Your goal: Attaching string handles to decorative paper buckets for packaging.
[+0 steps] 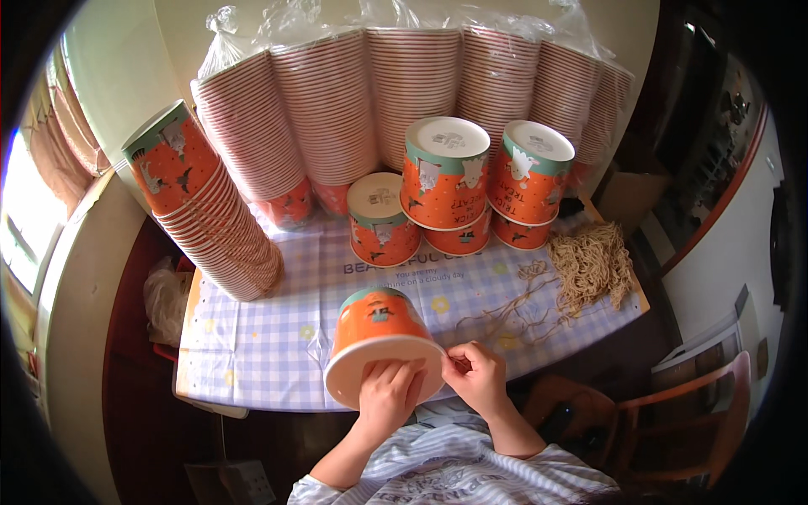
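An orange paper bucket [379, 321] with a green band at its base is tipped toward me at the table's near edge, its white mouth facing me. My left hand [390, 394] reaches into that mouth with bent fingers and holds the bucket from within; its fingertips are partly hidden. At the right side of the rim, my right hand [474, 376] is closed in a pinch. Whatever lies between those fingertips is too small to make out. Beyond the bucket, thin tan strings [505, 318] trail over the cloth from a bundle of cord [592, 268].
Upside-down buckets [446, 177] stand stacked in the table's middle, with another bucket stack [526, 181] beside them. A tall nested stack [206, 210] leans at left. Plastic-wrapped bucket columns [412, 84] line the back. A checked tablecloth [244, 337] covers the table; a wooden chair [673, 421] stands right.
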`<state>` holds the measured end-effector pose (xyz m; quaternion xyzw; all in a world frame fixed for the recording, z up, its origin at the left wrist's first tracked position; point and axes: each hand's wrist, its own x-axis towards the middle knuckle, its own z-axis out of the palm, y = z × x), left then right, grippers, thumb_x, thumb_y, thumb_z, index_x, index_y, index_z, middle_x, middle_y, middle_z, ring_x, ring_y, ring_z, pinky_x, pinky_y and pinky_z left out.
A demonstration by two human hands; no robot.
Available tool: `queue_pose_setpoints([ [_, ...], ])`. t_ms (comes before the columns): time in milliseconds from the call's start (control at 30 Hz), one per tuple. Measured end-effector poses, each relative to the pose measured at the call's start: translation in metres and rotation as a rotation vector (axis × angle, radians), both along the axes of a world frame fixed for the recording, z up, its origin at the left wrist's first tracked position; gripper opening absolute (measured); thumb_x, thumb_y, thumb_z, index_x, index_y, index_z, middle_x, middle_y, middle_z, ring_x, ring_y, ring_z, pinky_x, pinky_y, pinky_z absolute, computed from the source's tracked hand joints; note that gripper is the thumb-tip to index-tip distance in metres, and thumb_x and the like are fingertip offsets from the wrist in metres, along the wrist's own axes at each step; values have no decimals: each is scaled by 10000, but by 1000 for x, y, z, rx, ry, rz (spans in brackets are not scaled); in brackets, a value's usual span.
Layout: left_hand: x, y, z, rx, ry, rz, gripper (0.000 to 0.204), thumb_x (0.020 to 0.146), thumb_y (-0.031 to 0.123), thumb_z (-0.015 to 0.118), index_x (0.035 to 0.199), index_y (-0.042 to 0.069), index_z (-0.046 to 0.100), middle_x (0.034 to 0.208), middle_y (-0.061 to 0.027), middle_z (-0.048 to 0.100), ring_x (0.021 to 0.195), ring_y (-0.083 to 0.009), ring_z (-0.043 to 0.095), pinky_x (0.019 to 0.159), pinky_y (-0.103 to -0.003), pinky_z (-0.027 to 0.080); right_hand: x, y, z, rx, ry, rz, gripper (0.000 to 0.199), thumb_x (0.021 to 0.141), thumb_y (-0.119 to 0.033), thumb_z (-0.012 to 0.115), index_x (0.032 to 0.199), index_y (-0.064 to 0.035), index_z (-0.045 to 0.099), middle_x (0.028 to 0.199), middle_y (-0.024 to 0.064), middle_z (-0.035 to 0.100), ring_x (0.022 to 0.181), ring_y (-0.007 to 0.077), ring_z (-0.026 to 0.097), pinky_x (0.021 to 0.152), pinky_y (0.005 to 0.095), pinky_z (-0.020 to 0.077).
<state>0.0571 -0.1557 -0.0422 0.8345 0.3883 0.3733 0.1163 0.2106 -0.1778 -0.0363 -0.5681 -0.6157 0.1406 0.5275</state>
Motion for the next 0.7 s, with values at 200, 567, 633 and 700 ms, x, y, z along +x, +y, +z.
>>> queue_pose_setpoints([
  [200, 21, 18, 27, 120, 132, -10, 193, 706, 107, 591, 886, 46, 559, 780, -73, 571, 725, -233, 555, 663, -341, 440, 2, 3, 4, -69, 207, 44, 80, 709, 8, 638, 739, 22, 564, 627, 41, 592, 563, 39, 534, 508, 186, 433],
  [567, 15, 38, 55, -84, 245, -376, 89, 665, 128, 590, 678, 59, 537, 664, -53, 536, 661, -227, 542, 584, -346, 450, 13, 4, -1, -277, 406, 108, 105, 745, -63, 629, 797, 6, 570, 653, 45, 609, 580, 51, 554, 529, 197, 444],
  [633, 8, 45, 59, -235, 171, -521, 59, 654, 106, 575, 679, 57, 553, 704, -62, 554, 714, -248, 550, 617, -359, 460, 17, 3, -1, -298, 366, 94, 123, 749, -87, 631, 804, 4, 568, 653, 47, 609, 588, 50, 554, 532, 199, 445],
  [700, 6, 50, 74, -285, 118, -585, 68, 654, 96, 573, 701, 49, 560, 748, -77, 563, 746, -259, 549, 629, -359, 460, 20, 4, -3, -403, 432, 155, 163, 751, -129, 635, 821, -1, 563, 661, 33, 602, 600, 49, 548, 536, 202, 444],
])
